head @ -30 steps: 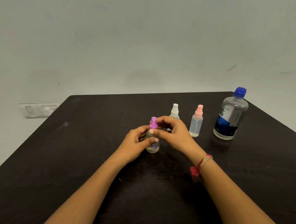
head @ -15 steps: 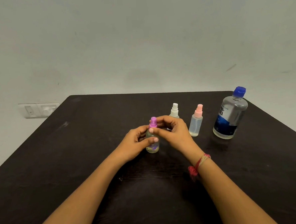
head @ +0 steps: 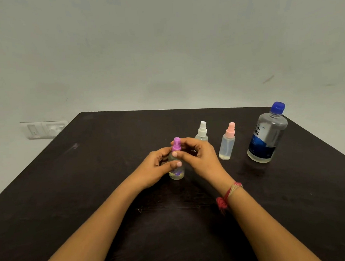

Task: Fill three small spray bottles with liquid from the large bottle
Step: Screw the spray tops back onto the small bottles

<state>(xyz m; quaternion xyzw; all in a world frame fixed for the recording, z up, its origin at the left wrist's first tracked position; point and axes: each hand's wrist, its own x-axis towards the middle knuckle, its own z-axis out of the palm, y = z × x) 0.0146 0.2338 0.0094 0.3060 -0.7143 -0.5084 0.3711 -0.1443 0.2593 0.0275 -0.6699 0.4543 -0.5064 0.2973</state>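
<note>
Head view is showing the purple-capped spray bottle point(head: 176, 170) standing upright near the middle of the dark table point(head: 101, 175), with its long axis pointing straight up. The left hand point(head: 155, 167) is gripping the clear body from the left side, with the thumb lying across the front. The right hand point(head: 199, 157) is sitting on the right side, and its fingers are pinching the purple cap point(head: 176, 144), so the cap is lying directly above the left hand's grip. I am judging that the cap is being turned, but whether off or on I cannot tell. Behind and to the right, the white-capped bottle point(head: 202, 131) and the pink-capped bottle point(head: 227, 145) are standing apart from each other. The large bottle point(head: 267, 134), with its blue cap on, is standing farther right, nearer to the right hand.
</note>
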